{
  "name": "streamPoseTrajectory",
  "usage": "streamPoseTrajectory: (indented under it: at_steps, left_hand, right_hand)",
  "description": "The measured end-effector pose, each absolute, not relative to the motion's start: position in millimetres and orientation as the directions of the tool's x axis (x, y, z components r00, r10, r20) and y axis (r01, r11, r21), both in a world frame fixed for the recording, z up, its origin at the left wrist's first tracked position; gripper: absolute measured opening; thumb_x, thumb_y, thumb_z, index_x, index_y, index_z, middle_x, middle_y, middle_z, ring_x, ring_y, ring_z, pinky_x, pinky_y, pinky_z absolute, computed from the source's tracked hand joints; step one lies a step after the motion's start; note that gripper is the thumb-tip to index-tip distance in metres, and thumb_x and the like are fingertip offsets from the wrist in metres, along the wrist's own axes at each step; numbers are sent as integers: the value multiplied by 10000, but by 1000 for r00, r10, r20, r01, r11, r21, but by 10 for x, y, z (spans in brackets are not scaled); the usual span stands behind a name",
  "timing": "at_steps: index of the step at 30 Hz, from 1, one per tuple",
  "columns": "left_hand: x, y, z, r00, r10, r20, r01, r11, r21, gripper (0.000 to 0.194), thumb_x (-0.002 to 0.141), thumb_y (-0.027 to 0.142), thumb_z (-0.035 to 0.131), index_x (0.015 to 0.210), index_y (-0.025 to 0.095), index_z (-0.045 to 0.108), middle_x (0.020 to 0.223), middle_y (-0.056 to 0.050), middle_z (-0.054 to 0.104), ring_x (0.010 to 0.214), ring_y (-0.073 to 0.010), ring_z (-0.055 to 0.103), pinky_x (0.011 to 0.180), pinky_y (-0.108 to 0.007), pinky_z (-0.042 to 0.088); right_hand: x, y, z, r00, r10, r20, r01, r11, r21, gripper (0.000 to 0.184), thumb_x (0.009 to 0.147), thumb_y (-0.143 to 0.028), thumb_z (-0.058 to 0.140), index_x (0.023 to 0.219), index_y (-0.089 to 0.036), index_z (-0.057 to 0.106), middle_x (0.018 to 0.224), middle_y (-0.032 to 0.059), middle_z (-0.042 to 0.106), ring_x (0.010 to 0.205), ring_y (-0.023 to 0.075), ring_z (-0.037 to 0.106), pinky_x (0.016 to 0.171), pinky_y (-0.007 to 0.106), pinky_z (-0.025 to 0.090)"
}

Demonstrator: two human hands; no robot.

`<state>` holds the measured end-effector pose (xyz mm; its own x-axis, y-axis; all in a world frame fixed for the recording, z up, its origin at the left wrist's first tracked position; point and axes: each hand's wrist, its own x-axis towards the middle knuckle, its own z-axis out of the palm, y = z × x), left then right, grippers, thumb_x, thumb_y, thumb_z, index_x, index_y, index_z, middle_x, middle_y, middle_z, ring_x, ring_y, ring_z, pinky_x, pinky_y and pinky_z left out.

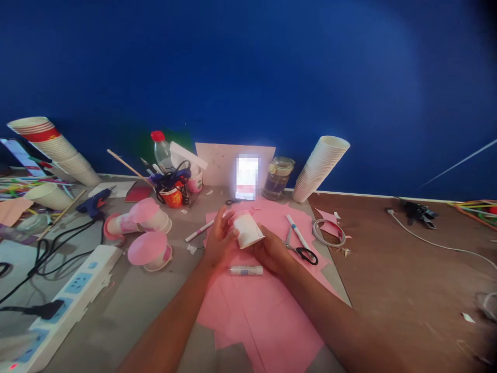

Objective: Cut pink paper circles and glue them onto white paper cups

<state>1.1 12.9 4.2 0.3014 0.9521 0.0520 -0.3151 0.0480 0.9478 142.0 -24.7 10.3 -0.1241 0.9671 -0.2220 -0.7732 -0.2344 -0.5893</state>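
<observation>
L hand (220, 239) & R hand (271, 253) have their grips clamped on a white paper cup (247, 230), held tilted between both palms, just above the pink paper (256, 321). Glue stick (246, 270) lies on the pink paper, just below the cup. Scissors (302, 255) & a blue-capped marker (298, 231) sit near its R edge, a pink-and-white pen (199, 231) by its L edge. Two paper cups w/ pink discs (147, 250) stand L of it, on the desk (116, 331).

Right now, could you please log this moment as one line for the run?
left hand: holds paper cup | right hand: holds paper cup | below: pink paper, glue stick
</observation>
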Motion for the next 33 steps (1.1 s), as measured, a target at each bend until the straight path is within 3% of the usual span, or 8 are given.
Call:
streamPoseTrajectory:
  at_steps: [7,16,27,33]
  left_hand:
    - [48,128,13,313,947,71,-327,37,944,814,702,365,712,1381,248,280,1348,-126,433,1232,-244,419,975,-363,390]
    - [71,102,71,343,938,56,-283,47,958,809,697,406,696,1367,214,285,1284,-144,491,1153,-254,493,869,-331,455]
    - [38,97,50,367,930,4,-223,84,971,784,706,366,693,1368,221,299,1165,-89,546,1001,-205,548,777,-284,475]
    - [24,107,43,348,936,52,-219,27,975,747,703,404,683,1348,210,358,1143,-87,561,982,-207,550,775,-276,469]
  right_hand:
    - [1445,-221,37,-152,965,-213,-804,-246,-541,246,871,-306,505,1044,-145,574,994,95,675,968,232,613,793,391,522]
    - [1434,-209,32,-209,958,-199,-820,-282,-498,237,894,-270,461,1080,-148,545,1000,90,665,934,212,626,748,353,551]
    - [1443,-223,13,-251,939,-236,-804,-338,-488,240,889,-293,467,1065,-145,536,993,102,653,911,218,624,727,382,558]
    - [1427,-239,39,-262,928,-265,-803,-362,-473,237,891,-285,467,1071,-147,534,1008,105,651,917,217,623,728,385,554]
